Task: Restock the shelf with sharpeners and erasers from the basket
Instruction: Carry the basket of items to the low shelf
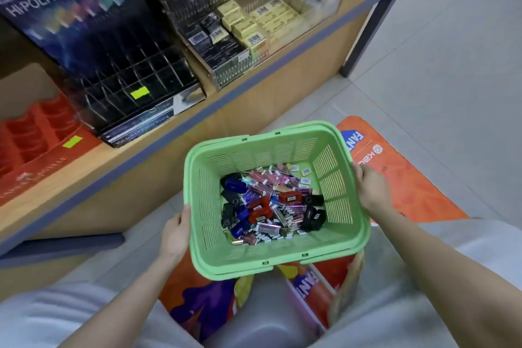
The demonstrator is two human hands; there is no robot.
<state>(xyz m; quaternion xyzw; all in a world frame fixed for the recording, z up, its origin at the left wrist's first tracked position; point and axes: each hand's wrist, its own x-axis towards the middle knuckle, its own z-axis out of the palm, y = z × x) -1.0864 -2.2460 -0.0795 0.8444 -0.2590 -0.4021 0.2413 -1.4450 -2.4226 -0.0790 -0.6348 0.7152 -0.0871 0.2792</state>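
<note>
Item: green basket [214,175], held up in front of the shelf [118,154], above an orange floor mat [409,178].
Hands: left hand [175,232] grips the left rim; right hand [370,189] grips the right rim.
Contents: red, blue and black sharpeners [258,210] mixed with pink and purple wrapped erasers [271,178], loose on the bottom.
Shelf stock: black divided rack [135,76], red tray [36,133], clear case of small boxes [254,25].
</note>
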